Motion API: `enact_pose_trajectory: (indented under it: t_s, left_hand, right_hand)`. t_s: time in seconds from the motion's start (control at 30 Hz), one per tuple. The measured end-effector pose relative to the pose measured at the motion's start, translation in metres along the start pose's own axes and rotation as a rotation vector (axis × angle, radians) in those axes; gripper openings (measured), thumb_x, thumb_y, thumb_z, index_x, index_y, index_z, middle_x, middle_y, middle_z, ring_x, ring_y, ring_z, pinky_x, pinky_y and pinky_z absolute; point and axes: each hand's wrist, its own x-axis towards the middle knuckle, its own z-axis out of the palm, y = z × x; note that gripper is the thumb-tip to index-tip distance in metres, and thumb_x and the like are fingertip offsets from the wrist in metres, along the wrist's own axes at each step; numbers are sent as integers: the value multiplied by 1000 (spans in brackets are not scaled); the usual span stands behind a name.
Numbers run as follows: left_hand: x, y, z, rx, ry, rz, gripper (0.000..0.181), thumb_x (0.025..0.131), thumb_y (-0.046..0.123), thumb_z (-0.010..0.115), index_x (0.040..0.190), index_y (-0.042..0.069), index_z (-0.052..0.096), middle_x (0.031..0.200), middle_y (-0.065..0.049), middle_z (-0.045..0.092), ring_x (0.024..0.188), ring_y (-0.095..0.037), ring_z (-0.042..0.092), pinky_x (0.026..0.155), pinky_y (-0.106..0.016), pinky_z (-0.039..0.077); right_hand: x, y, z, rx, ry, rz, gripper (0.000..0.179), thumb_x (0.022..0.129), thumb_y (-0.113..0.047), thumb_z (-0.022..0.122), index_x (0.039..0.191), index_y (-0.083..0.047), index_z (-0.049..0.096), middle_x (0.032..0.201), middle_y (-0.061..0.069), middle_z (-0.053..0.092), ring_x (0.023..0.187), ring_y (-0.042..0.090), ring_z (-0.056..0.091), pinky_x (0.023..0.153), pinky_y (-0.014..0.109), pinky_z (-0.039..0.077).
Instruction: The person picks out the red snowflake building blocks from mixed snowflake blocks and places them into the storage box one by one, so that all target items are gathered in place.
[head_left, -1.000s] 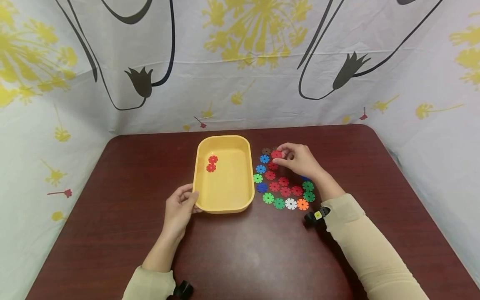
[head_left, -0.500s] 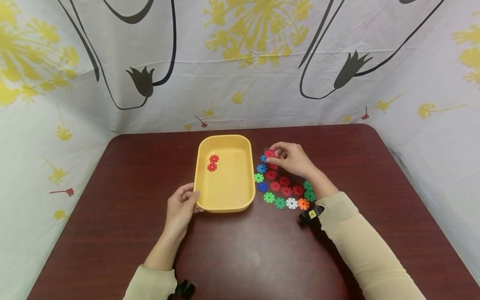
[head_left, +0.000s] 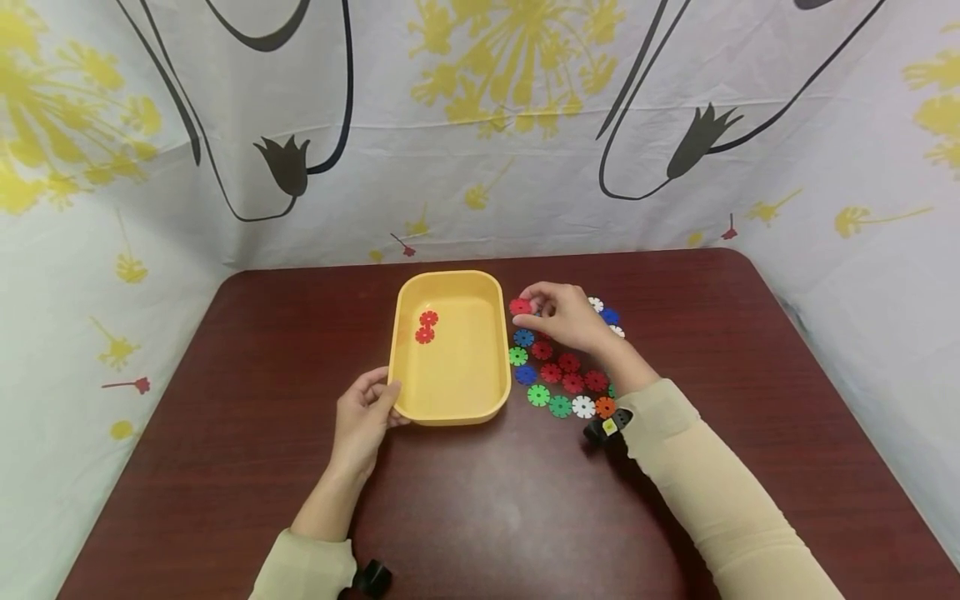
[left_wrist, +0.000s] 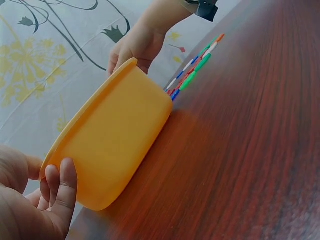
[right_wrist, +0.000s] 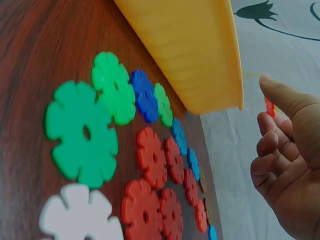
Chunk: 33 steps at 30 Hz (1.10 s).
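Observation:
A yellow plastic tray [head_left: 450, 400] stands on the table with two red notched discs [head_left: 427, 327] inside. My left hand [head_left: 362, 417] grips its near left corner, thumb on the rim; in the left wrist view the fingers [left_wrist: 64, 192] lie against the outer wall. Between thumb and fingers, my right hand [head_left: 564, 315] pinches a red snowflake disc [head_left: 520, 307] just off the tray's right rim. In the right wrist view that hand [right_wrist: 295, 135] is raised above the discs, with only a sliver of the red disc showing.
Right of the tray lie several flat snowflake discs: red ones [head_left: 572, 382] in the middle, a white one [head_left: 583, 407], a green one [head_left: 559, 407] and blue ones [head_left: 526, 375] around them. The right forearm covers part of them. A patterned cloth [head_left: 465, 167] hangs behind the table.
My right hand has moved left with the red disc, from over the other discs toward the tray's right rim. The left hand and the tray have stayed in place.

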Motion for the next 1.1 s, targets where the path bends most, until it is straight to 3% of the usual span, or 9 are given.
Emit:
enact_pose_trajectory:
  t_s: [0.33, 0.73, 1.1]
  left_hand:
    - [0, 0, 0, 2, 0, 3, 32, 100, 6, 61, 131, -1, 56, 92, -18, 60, 61, -13, 59, 59, -26, 59]
    - [-1, -1, 1, 4, 4, 4, 32, 100, 6, 61, 131, -1, 56, 90, -16, 60, 61, -12, 59, 59, -25, 59]
    - [0, 0, 1, 4, 1, -4, 32, 100, 6, 61, 131, -1, 56, 90, -15, 60, 61, -13, 60, 60, -26, 59]
  right_hand:
    - [8, -11, 10, 17, -25, 0, 33, 89, -27, 81, 113, -8, 69, 89, 5, 64, 70, 22, 56, 58, 30, 47]
    - [16, -24, 26, 12, -47, -60, 32, 89, -22, 80, 113, -4, 70, 85, 4, 64, 70, 19, 56, 60, 27, 48]
    - [22, -36, 43, 6, -67, -42, 33, 88, -26, 82, 110, -4, 70, 86, 3, 65, 64, 18, 51, 57, 27, 44]
